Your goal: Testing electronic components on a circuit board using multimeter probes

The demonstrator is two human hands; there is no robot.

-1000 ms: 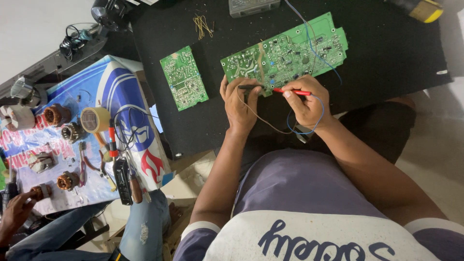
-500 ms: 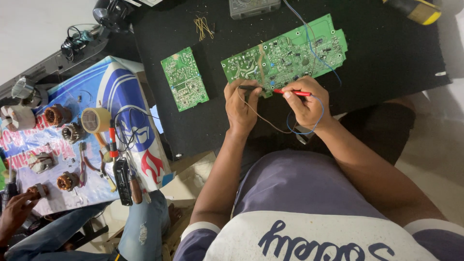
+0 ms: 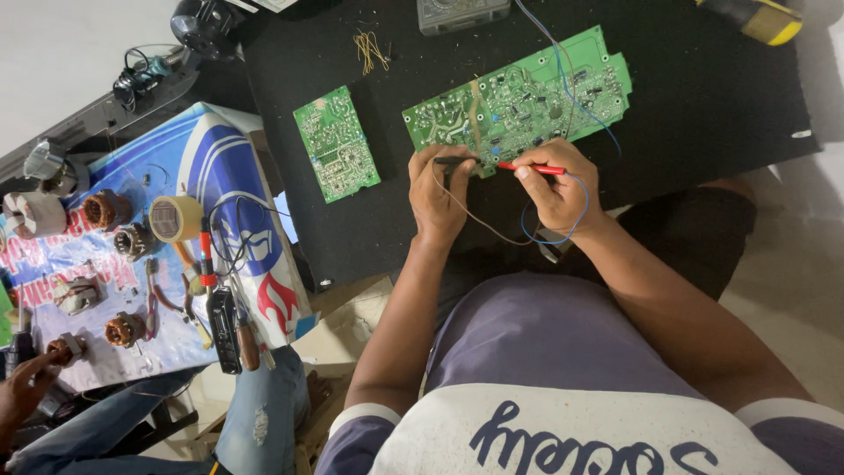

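A large green circuit board [image 3: 527, 97] lies on a black mat [image 3: 703, 97]. My left hand [image 3: 437, 189] grips a black test probe [image 3: 457, 161] whose tip touches the board's near edge. A red test probe [image 3: 532, 168] is pinched in my right hand [image 3: 556, 186], its tip on the same edge beside the black one. Thin leads loop below both hands. A smaller green circuit board [image 3: 336, 142] lies to the left on the mat, apart from my hands.
A meter [image 3: 462, 13] sits at the mat's far edge, a bundle of yellow wires [image 3: 371, 48] near it. Left lies a blue printed sheet [image 3: 220, 176] with a tape roll [image 3: 175, 218], motor coils, pliers and screwdrivers. Another person's hand [image 3: 22, 391] and denim knee [image 3: 259, 413] are lower left.
Both probe tips have stayed on the board's near edge; my hands have barely shifted. The other person's hand at lower left has moved slightly.
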